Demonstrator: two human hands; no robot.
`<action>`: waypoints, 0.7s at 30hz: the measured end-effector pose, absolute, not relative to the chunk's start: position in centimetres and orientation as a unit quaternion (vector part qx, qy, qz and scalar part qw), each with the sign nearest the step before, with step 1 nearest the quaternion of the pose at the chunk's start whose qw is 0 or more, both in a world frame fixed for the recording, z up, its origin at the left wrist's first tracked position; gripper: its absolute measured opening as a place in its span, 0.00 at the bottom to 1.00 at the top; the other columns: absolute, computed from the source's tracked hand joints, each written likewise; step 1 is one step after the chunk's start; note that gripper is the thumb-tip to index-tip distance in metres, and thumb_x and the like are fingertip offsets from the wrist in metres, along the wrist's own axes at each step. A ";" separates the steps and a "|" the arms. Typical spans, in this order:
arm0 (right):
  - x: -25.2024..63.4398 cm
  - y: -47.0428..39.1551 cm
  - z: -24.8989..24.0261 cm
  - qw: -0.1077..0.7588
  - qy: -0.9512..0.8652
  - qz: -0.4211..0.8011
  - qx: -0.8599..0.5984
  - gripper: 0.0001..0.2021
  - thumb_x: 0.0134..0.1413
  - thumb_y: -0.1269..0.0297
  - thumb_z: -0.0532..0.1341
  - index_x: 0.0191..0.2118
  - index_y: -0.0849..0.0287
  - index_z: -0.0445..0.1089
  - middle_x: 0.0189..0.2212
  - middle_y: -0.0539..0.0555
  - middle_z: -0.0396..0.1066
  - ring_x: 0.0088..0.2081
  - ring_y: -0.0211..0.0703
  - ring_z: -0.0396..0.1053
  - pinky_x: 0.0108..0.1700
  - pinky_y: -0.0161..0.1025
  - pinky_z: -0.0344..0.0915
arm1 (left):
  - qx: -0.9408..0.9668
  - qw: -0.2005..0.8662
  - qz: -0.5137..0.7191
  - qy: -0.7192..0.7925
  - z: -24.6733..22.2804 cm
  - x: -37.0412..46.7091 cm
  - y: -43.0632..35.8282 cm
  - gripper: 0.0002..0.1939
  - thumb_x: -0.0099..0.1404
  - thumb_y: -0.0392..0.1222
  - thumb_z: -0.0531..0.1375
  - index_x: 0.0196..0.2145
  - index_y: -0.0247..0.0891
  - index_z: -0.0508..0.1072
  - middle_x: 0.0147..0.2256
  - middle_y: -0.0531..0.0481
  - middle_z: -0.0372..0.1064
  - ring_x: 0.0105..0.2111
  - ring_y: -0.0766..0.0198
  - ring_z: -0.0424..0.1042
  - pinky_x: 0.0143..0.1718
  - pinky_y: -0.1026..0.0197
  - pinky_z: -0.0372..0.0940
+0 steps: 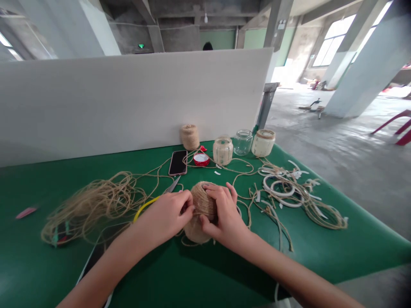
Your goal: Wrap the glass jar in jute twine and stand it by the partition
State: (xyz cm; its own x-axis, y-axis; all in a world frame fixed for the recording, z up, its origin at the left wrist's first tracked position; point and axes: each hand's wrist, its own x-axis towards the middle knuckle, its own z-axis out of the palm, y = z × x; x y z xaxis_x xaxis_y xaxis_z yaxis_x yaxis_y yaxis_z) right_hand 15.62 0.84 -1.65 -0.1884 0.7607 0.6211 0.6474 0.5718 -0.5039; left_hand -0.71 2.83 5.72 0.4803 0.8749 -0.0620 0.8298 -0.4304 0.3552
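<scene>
Near the table's front middle is a jar (pixel 204 199) wound with jute twine over its upper part, its lower part pale. My right hand (pixel 224 209) grips it from the right, thumb in front and fingers over the top. My left hand (pixel 175 209) is closed in a pinch at the jar's left side, by the twine; the strand between its fingertips is mostly hidden. Just left of that hand lie scissors with a yellow handle (pixel 144 208), partly covered by my wrist. Loose jute twine (pixel 105 199) is heaped at the left.
Behind stand a twine-wrapped jar (pixel 190 137), two jars with pale covering (pixel 222 151) (pixel 263 143) and a bare glass jar (pixel 243 142). A phone (pixel 178 163) and red tape roll (pixel 201 160) lie before them. White rings (pixel 282 188) and twine scraps sit right; a white panel (pixel 135 98) rises behind.
</scene>
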 end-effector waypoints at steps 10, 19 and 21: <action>15.5 0.8 -1.5 0.443 -0.769 0.057 -0.456 0.20 0.41 0.66 0.58 0.44 0.57 0.56 0.44 0.56 0.66 0.49 0.50 0.61 0.58 0.55 0.40 | 0.833 0.218 0.056 0.505 5.9 -1.0 3.1 0.08 0.60 0.41 0.49 0.27 0.40 0.65 0.24 0.54 0.67 0.23 0.67 0.64 0.25 0.65 0.55; 15.4 0.5 -1.6 0.443 -0.770 0.058 -0.455 0.21 0.42 0.66 0.58 0.46 0.57 0.56 0.45 0.56 0.65 0.50 0.51 0.60 0.58 0.56 0.37 | 0.814 0.234 0.075 0.526 5.7 -1.1 2.9 0.06 0.58 0.42 0.51 0.26 0.39 0.65 0.22 0.55 0.66 0.22 0.67 0.63 0.24 0.65 0.54; 15.3 0.4 -1.6 0.444 -0.771 0.056 -0.453 0.21 0.42 0.66 0.58 0.46 0.57 0.55 0.45 0.56 0.65 0.50 0.50 0.60 0.58 0.56 0.37 | 0.811 0.226 0.078 0.533 5.7 -1.0 2.8 0.05 0.57 0.41 0.52 0.25 0.39 0.64 0.22 0.56 0.65 0.21 0.67 0.63 0.24 0.65 0.54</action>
